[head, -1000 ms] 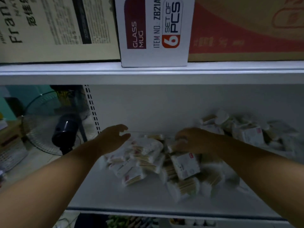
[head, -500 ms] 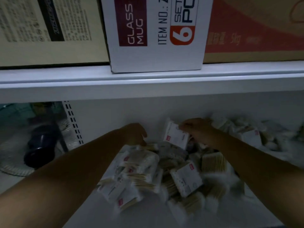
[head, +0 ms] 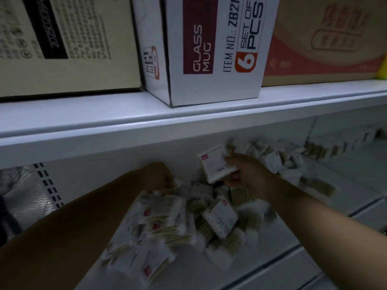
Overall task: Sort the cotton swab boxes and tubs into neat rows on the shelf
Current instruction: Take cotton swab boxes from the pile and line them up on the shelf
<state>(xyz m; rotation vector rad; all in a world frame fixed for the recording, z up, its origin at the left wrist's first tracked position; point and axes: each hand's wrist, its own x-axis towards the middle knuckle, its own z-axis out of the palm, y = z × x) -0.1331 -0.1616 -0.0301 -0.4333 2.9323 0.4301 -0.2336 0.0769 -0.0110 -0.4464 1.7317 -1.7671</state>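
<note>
Pinching swab box, right hand held it just above pile on shelf. Left hand sat at pile's back-left edge, fingers curled down, couldn't tell grip tbh.

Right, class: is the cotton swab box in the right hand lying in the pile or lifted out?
Lifted out. The right hand grips the box above the pile, tilted, label facing the camera.

Dim white shelving (cartons above)
</note>
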